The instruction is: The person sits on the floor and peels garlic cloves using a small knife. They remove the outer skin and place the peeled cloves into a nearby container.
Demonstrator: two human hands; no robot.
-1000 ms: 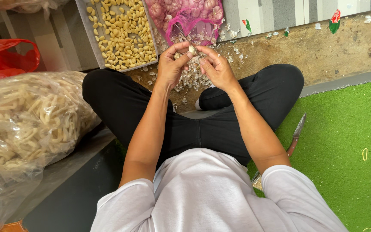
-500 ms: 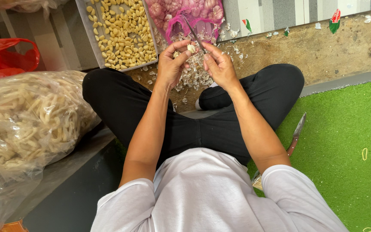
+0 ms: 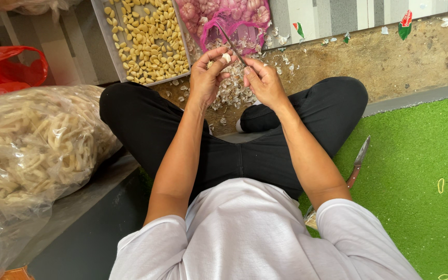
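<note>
I sit cross-legged on the floor. My left hand (image 3: 207, 76) pinches a small pale garlic clove (image 3: 226, 57) at its fingertips. My right hand (image 3: 263, 81) grips a thin knife (image 3: 230, 42), its blade pointing up and away, its edge against the clove. Below both hands lies a heap of papery garlic skins (image 3: 232, 93). Just beyond the hands sits a pink mesh bag of unpeeled garlic (image 3: 224, 15). A grey tray (image 3: 99, 31) holding several peeled cloves stands to the left of that bag.
A big clear plastic bag of pale strips (image 3: 32, 145) fills the left, with a red plastic bag (image 3: 6, 70) behind it. A second knife (image 3: 359, 158) lies on the green turf mat (image 3: 416, 171) at right, near yellow rubber bands (image 3: 440, 185).
The knife blade has swung up from among the fingers and now points toward the pink mesh bag. Both hands stay together over the skin heap.
</note>
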